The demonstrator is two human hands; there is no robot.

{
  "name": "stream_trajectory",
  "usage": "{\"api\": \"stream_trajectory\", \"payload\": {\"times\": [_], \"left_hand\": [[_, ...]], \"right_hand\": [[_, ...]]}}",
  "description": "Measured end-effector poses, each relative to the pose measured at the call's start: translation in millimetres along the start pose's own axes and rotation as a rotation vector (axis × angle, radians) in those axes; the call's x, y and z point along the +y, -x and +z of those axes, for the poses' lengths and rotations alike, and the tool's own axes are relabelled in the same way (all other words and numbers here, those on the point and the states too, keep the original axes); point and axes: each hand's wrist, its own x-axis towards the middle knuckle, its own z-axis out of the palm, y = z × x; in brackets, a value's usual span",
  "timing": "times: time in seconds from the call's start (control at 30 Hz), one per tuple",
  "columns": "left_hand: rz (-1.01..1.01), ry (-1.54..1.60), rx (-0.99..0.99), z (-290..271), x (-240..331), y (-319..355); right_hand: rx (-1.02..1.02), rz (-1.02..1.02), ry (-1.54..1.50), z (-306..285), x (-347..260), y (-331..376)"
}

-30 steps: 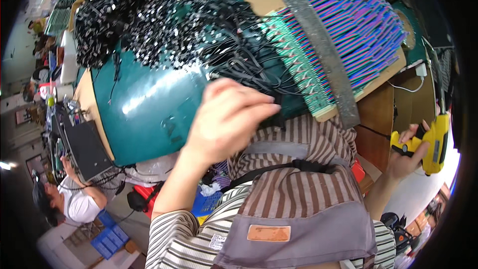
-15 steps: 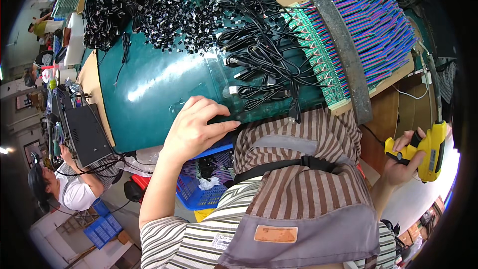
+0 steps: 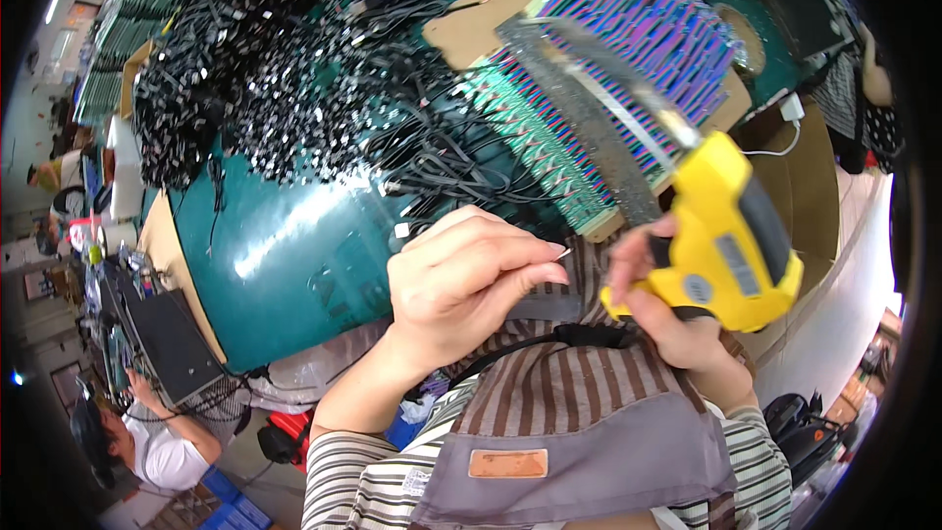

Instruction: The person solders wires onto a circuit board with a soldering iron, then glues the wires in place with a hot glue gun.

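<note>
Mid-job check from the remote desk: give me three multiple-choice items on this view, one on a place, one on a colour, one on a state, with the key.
1. Where is the pile of black cables?
A. on the green tabletop
B. in a blue crate
C. on the person's apron

2. What colour is the power tool?
A. red
B. yellow
C. grey

3. How is the left hand?
A. flat on the tabletop
B. gripping the power tool
C. raised, fingertips pinched together

Key: 1 A, the cables spread over the green surface. 2 B, its body is yellow with a dark grip. 3 C, the left hand hangs above the table edge with fingers pinched, while the right hand grips the tool.
</note>
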Motion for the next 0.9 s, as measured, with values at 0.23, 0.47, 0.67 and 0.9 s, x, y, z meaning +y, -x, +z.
{"api": "stream_trajectory", "payload": {"times": [0.23, 0.47, 0.67, 0.9], "left_hand": [[0.068, 0.078, -0.05, 17.4, -3.3, -5.6], [0.112, -0.091, -0.172, 10.0, 3.9, -9.8], [0.301, -0.292, -0.237, 8.5, 6.9, -12.3], [-0.065, -0.065, -0.128, 4.2, 4.7, -14.9]], "right_hand": [[-0.081, 0.045, 0.245, 8.9, -12.7, -19.1], [-0.071, -0.048, 0.345, 2.7, -12.4, -21.6], [0.144, -0.219, 0.636, 1.0, 0.0, -21.4], [0.0, -0.241, 0.737, -7.7, -14.7, -20.0]]}}
